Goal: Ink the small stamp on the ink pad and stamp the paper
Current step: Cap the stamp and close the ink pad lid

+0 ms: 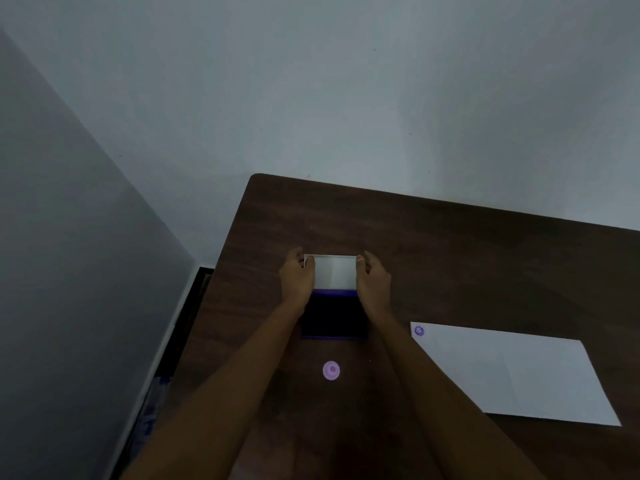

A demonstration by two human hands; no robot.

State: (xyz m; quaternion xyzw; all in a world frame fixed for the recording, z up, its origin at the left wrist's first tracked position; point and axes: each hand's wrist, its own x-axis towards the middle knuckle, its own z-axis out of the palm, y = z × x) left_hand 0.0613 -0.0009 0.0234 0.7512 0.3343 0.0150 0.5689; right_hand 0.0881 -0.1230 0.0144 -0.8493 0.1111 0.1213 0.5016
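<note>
A purple ink pad point(334, 317) lies open on the dark wooden table point(450, 258), its dark inked surface facing up. Its white lid point(335, 273) stands raised at the far side. My left hand point(297, 277) grips the lid's left edge and my right hand point(372, 277) grips its right edge. The small round pink stamp point(331, 370) lies on the table just in front of the pad, between my forearms, untouched. A white sheet of paper point(512, 372) lies to the right, with one purple round stamp mark point(419, 331) in its far left corner.
The table's left edge runs close to the ink pad, with a drop to the floor point(152, 393) beside a grey wall point(69, 237). A pale wall rises directly behind the table's far edge.
</note>
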